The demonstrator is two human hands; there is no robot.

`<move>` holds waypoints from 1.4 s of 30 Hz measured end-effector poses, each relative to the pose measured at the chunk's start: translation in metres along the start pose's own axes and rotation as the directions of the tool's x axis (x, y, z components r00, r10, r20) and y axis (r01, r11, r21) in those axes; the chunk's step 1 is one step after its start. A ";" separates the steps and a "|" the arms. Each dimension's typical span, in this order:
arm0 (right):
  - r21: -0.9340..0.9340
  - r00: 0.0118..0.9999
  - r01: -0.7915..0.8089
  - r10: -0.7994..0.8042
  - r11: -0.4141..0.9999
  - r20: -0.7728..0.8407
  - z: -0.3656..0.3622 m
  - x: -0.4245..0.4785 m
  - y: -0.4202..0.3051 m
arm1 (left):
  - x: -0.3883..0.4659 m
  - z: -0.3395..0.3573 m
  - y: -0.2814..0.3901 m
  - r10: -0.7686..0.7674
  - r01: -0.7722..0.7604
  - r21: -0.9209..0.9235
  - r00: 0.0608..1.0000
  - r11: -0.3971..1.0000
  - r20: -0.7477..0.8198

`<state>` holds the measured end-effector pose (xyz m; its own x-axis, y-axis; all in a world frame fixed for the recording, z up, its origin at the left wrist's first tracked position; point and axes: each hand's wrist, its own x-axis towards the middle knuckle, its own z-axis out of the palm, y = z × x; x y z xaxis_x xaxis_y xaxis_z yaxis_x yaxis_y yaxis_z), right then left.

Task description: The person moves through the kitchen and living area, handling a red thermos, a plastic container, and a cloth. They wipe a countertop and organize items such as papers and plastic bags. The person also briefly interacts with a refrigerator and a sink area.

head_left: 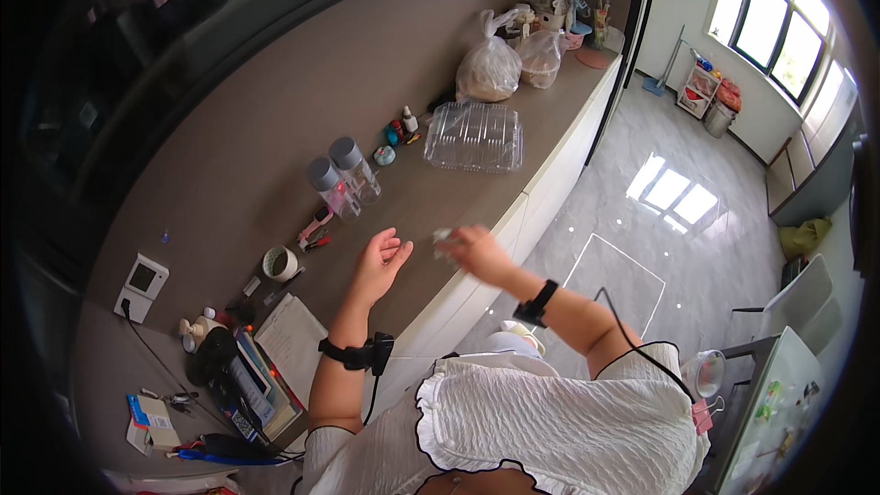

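Observation:
My left hand (379, 267) is raised above the brown counter (412, 289), fingers apart and slightly curled, with nothing in it. To its right, my right hand (478, 256) pinches a small whitish item (443, 240), perhaps crumpled tissue or plastic; blur hides what it is. Closest to my left hand stand two clear bottles with grey lids (354, 168), side by side against the back panel. Beside them lie a pink watch (317, 221) and a roll of tape (280, 263). Farther along the counter sits a clear plastic clamshell box (474, 137).
Tied plastic bags (489, 72) stand beyond the box. Small items, including a white spray bottle (410, 120), line the back panel. Papers (292, 337) and books (265, 385) lie at left. A glass-topped table (770, 419) and a chair (804, 306) stand behind me at right.

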<state>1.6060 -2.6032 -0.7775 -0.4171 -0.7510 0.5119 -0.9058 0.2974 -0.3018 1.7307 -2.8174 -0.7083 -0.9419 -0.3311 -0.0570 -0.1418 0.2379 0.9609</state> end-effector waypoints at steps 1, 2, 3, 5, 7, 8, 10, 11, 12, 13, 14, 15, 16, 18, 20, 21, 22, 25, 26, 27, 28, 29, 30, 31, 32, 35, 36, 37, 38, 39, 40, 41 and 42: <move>-0.022 0.992 -0.124 0.124 0.992 0.012 -0.017 -0.002 0.033 | 0.012 0.009 0.003 -0.051 0.051 -0.021 0.999 0.998 0.010; 0.039 0.972 -0.220 0.222 0.975 -0.071 -0.034 -0.007 0.061 | 0.022 0.020 0.021 -0.132 0.133 -0.039 0.991 0.990 0.026; 0.039 0.934 -0.325 0.327 0.945 -0.145 -0.039 -0.013 0.090 | 0.037 0.027 0.022 -0.157 0.158 -0.065 0.987 0.985 0.022; 0.039 0.877 -0.410 0.405 0.911 -0.257 -0.052 -0.021 0.141 | 0.079 0.039 0.018 -0.257 0.267 -0.208 0.964 0.941 0.074; 0.004 0.844 -0.457 0.435 0.889 -0.312 -0.064 -0.023 0.170 | 0.120 0.056 0.018 -0.305 0.293 -0.330 0.952 0.897 0.016; 0.006 0.845 -0.451 0.429 0.893 -0.318 -0.066 -0.021 0.180 | 0.144 0.064 0.010 -0.317 0.282 -0.397 0.948 0.873 -0.024; 0.019 0.850 -0.441 0.424 0.898 -0.311 -0.061 -0.017 0.194 | 0.187 0.074 -0.008 -0.368 0.265 -0.500 0.923 0.824 -0.116; 0.055 0.865 -0.415 0.413 0.908 -0.285 -0.056 -0.011 0.192 | 0.202 0.067 -0.025 -0.381 0.239 -0.519 0.906 0.821 -0.184; 0.070 0.863 -0.427 0.429 0.902 -0.266 -0.063 -0.013 0.194 | 0.220 0.074 -0.027 -0.390 0.237 -0.509 0.895 0.827 -0.217; 0.090 0.863 -0.438 0.446 0.895 -0.238 -0.068 -0.014 0.192 | 0.232 0.079 -0.029 -0.406 0.241 -0.499 0.878 0.832 -0.253; 0.086 0.868 -0.424 0.432 0.901 -0.246 -0.070 -0.013 0.193 | 0.241 0.080 -0.031 -0.400 0.252 -0.436 0.870 0.864 -0.290; 0.091 0.872 -0.405 0.415 0.910 -0.259 -0.073 -0.012 0.191 | 0.246 0.078 -0.034 -0.396 0.266 -0.376 0.857 0.888 -0.330; 0.051 0.882 -0.391 0.389 0.919 -0.267 -0.073 -0.012 0.194 | 0.248 0.080 -0.035 -0.377 0.249 -0.349 0.850 0.903 -0.369; -0.011 0.904 -0.355 0.340 0.935 -0.260 -0.075 -0.012 0.199 | 0.235 0.079 -0.033 -0.398 0.292 -0.340 0.865 0.894 -0.304; -0.045 0.926 -0.321 0.304 0.946 -0.224 -0.078 -0.013 0.208 | 0.205 0.088 -0.021 -0.407 0.295 -0.386 0.879 0.874 -0.250; -0.062 0.938 -0.301 0.283 0.952 -0.200 -0.080 -0.013 0.212 | 0.182 0.096 -0.013 -0.403 0.273 -0.440 0.884 0.856 -0.236; -0.085 0.959 -0.251 0.236 0.964 -0.157 -0.086 -0.011 0.211 | 0.153 0.097 -0.008 -0.408 0.252 -0.476 0.876 0.842 -0.258; -0.035 0.966 -0.258 0.258 0.965 -0.006 -0.082 -0.006 0.216 | 0.060 0.085 -0.016 -0.379 0.148 -0.561 0.868 0.815 -0.320; -0.044 0.976 -0.217 0.218 0.975 0.020 -0.083 -0.003 0.216 | 0.028 0.082 -0.017 -0.390 0.120 -0.569 0.838 0.814 -0.381; -0.035 0.967 -0.243 0.245 0.969 0.071 -0.081 0.002 0.214 | -0.004 0.078 -0.017 -0.403 0.095 -0.575 0.804 0.813 -0.437; -0.060 0.974 -0.194 0.200 0.979 0.109 -0.078 0.007 0.212 | -0.034 0.073 -0.020 -0.409 0.063 -0.570 0.760 0.819 -0.504; -0.083 0.977 -0.142 0.153 0.986 0.150 -0.075 0.012 0.211 | -0.062 0.069 -0.024 -0.416 0.032 -0.564 0.710 0.825 -0.568; -0.022 0.983 -0.120 0.122 0.993 0.137 -0.060 0.016 0.210 | -0.082 0.065 -0.028 -0.424 0.003 -0.561 0.657 0.828 -0.623; -0.029 0.954 -0.089 0.094 0.996 0.286 -0.054 0.027 0.201 | -0.100 0.059 -0.033 -0.427 -0.025 -0.549 0.600 0.835 -0.677; 0.112 0.910 -0.234 0.177 0.966 0.376 -0.042 0.036 0.188 | -0.114 0.052 -0.044 -0.447 -0.032 -0.555 0.556 0.831 -0.701; 0.057 0.769 0.238 -0.224 0.969 0.599 -0.037 0.075 0.112 | -0.145 0.031 -0.067 -0.444 -0.101 -0.565 0.512 0.819 -0.735; -0.027 0.744 0.471 -0.381 0.882 0.549 -0.013 0.078 0.096 | -0.140 0.028 -0.064 -0.448 -0.120 -0.560 0.477 0.819 -0.756; -0.131 0.682 0.662 -0.520 0.738 0.515 0.013 0.084 0.083 | -0.134 0.023 -0.064 -0.434 -0.140 -0.550 0.469 0.823 -0.769; -0.042 0.725 0.508 -0.401 0.860 0.561 0.033 0.102 0.058 | -0.132 0.019 -0.067 -0.422 -0.165 -0.538 0.452 0.826 -0.786; 0.032 0.738 0.327 -0.276 0.945 0.615 0.044 0.121 0.042 | -0.127 0.015 -0.070 -0.412 -0.191 -0.530 0.437 0.826 -0.800; 0.098 0.729 0.349 -0.336 0.932 0.596 0.044 0.137 0.043 | -0.126 0.016 -0.065 -0.402 -0.219 -0.523 0.426 0.824 -0.811; 0.163 0.719 0.370 -0.393 0.915 0.573 0.043 0.157 0.047 | -0.129 0.016 -0.075 -0.385 -0.228 -0.506 0.420 0.832 -0.822; 0.220 0.715 0.389 -0.444 0.894 0.540 0.038 0.177 0.052 | -0.128 0.014 -0.085 -0.384 -0.227 -0.502 0.412 0.835 -0.826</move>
<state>1.4876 -2.7429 -0.7328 0.1443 -0.9874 0.0652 -0.9563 -0.1561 -0.2473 1.8588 -2.7821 -0.7866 -0.0822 -0.9822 -0.1691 0.2486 -0.1845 0.9509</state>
